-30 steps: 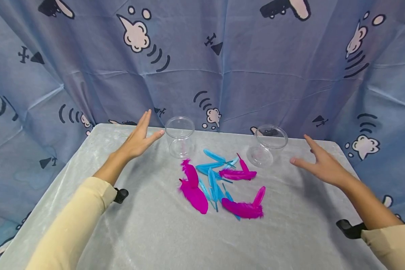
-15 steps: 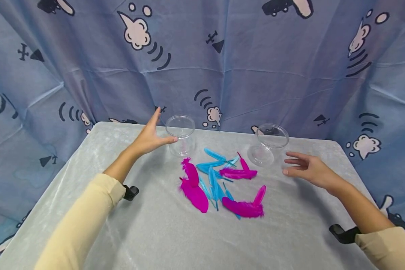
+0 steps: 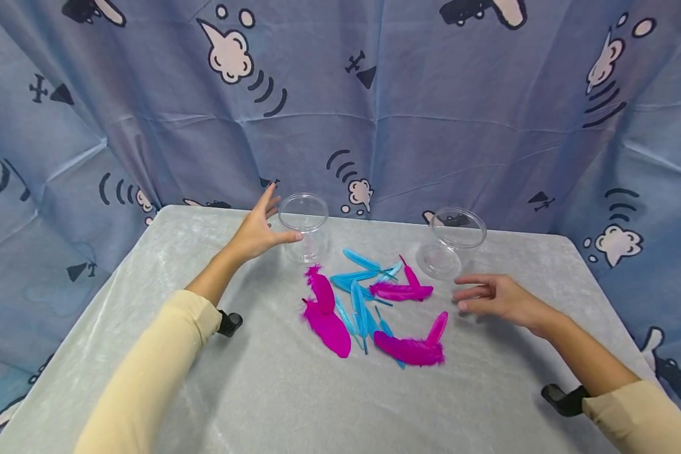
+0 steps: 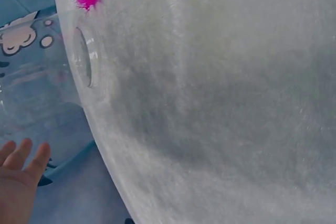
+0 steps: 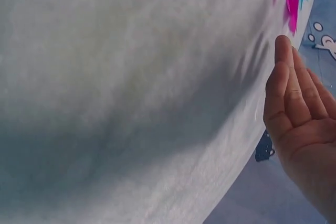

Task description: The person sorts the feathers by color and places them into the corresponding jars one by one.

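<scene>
The right hand (image 3: pixel 499 301) has moved inward, thumb and fingers narrowly parted, holding nothing. A pink feather (image 3: pixel 397 292) lies just left of its fingertips, nearer it than the left hand (image 3: pixel 256 233), long axis sideways. Six pink feathers show; blue feathers (image 3: pixel 358 309) overlap, uncountable. Beyond, two cups (image 3: pixel 304 228); the left hand, spread wide, empty, beside one.

A creased blue curtain (image 3: pixel 431 75) hangs behind and at both sides of a pale grey table (image 3: pixel 295 403) with rounded far corners. Printed across the fabric are white cartoon clouds (image 3: pixel 230 59), black curved lines (image 3: pixel 279 106) and dark triangles (image 3: pixel 366 77).
</scene>
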